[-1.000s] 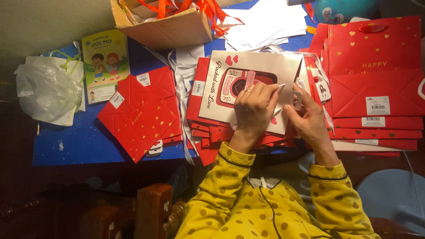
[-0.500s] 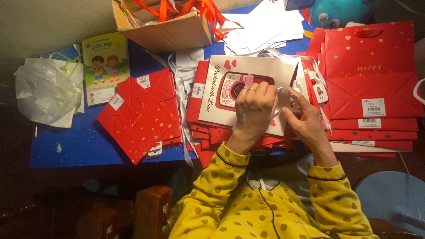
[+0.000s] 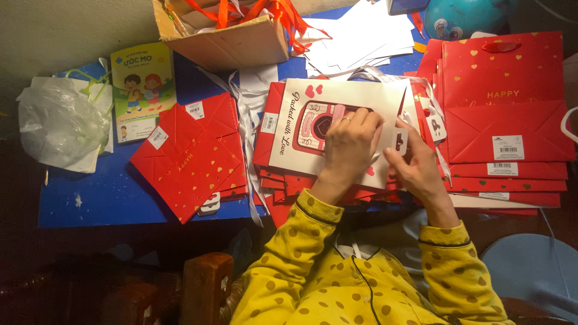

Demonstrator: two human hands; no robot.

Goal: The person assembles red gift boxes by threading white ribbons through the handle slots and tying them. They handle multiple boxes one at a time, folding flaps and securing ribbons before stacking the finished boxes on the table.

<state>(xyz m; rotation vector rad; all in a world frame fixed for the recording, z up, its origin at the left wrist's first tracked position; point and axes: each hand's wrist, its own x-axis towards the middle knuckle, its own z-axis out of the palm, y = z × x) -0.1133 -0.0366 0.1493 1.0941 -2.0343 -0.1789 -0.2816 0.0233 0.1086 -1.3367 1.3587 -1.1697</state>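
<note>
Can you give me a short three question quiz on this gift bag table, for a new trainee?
1. True or false: the left hand lies flat on the white bag.
2. Which lies nearest the right hand? A: the plastic bag; B: the stack of red bags; C: the children's book.
3. What spills out of the cardboard box at the top of the table?

Key:
1. True. The palm presses on the printed face.
2. B. The stack lies just right of that hand; the other two are at the far left.
3. Orange-red ribbons.
</note>
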